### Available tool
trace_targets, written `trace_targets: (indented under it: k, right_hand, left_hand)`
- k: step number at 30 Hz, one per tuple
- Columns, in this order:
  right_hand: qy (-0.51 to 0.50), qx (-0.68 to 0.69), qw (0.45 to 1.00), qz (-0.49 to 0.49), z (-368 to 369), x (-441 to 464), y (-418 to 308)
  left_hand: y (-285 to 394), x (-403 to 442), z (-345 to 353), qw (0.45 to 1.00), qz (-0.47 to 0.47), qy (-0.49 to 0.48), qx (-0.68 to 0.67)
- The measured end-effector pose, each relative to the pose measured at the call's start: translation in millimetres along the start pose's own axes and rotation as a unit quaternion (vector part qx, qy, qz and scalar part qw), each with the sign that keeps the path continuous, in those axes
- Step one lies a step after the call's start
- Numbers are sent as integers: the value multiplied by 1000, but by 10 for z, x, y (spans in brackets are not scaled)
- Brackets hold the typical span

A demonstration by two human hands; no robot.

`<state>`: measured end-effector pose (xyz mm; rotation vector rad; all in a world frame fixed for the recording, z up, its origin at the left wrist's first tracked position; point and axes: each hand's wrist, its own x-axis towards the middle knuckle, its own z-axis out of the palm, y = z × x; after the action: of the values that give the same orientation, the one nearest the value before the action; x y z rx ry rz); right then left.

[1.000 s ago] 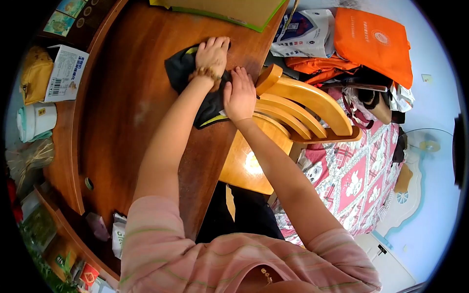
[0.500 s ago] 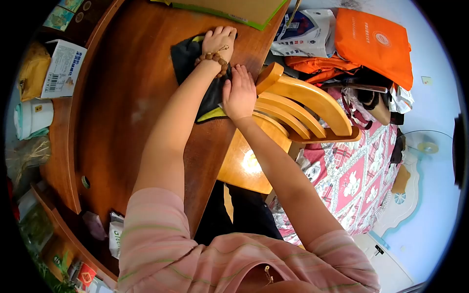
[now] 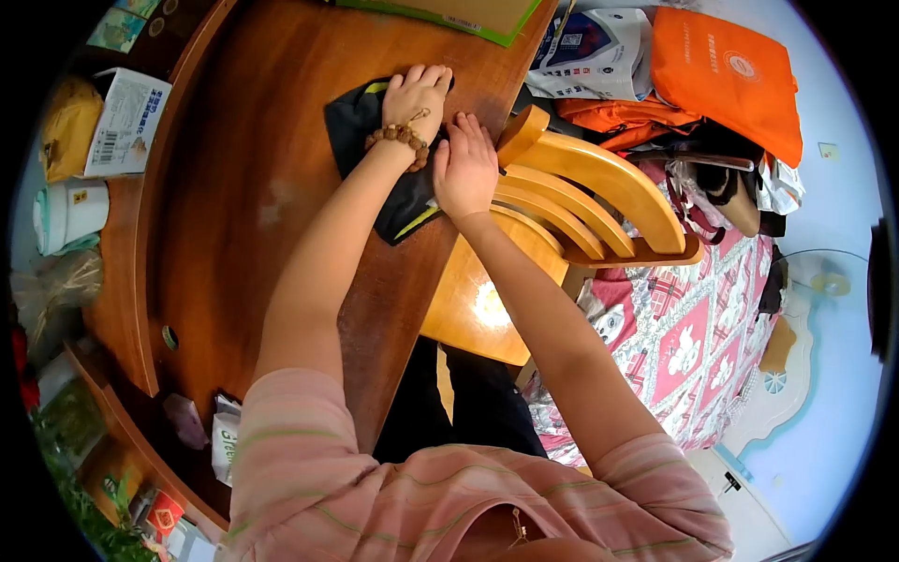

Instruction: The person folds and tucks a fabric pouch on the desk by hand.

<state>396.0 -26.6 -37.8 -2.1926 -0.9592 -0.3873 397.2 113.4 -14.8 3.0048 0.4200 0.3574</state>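
Observation:
A dark grey cloth [image 3: 350,126] with yellow-green edging lies on the brown wooden desk [image 3: 272,159]. My left hand [image 3: 415,101], with a beaded bracelet [image 3: 398,140] at the wrist, presses flat on the cloth, its fingers stretched forward. Just to its right, my right hand [image 3: 468,170] rests flat by the cloth's right side near the desk edge, fingers extended and close together. Part of the cloth is hidden under my hands and left wrist.
A wooden chair [image 3: 599,183] stands against the desk's right edge. At the desk's far end lies a green-edged board [image 3: 459,17]. A raised shelf on the left holds a white box [image 3: 126,122]. Beyond the chair is a bed [image 3: 679,351] with an orange bag [image 3: 726,80].
Both hands have slid slightly toward my body, and the cloth has shifted with them. Less of its yellow-green near edge shows now. The camera view has moved a little.

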Motion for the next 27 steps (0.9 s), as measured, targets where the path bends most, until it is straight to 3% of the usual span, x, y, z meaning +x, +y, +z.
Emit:
trace_targets:
  k: [5, 10, 18, 22, 23, 27]
  right_hand:
    - [-7, -1, 1000, -1, 31, -22, -6]
    - [-7, 7, 1000, 9, 19, -4, -12]
    - [-7, 29, 999, 12, -38, -66, -49]
    - [-62, 64, 995, 31, -343, -480, -144]
    - [-61, 58, 996, 37, -386, -588, -188]
    - [-67, 37, 996, 55, -453, -675, -211]
  left_hand:
    - [33, -505, -58, 999, 30, -20, -23]
    - [-4, -63, -20, 1000, 5, -10, 6]
    - [-148, -640, -138, 1000, 16, -8, -2]
    - [-105, -253, 8, 999, -6, 44, 2]
    - [-42, -149, -7, 997, 21, 15, -73]
    - [10, -338, -25, 987, 122, -44, -91]
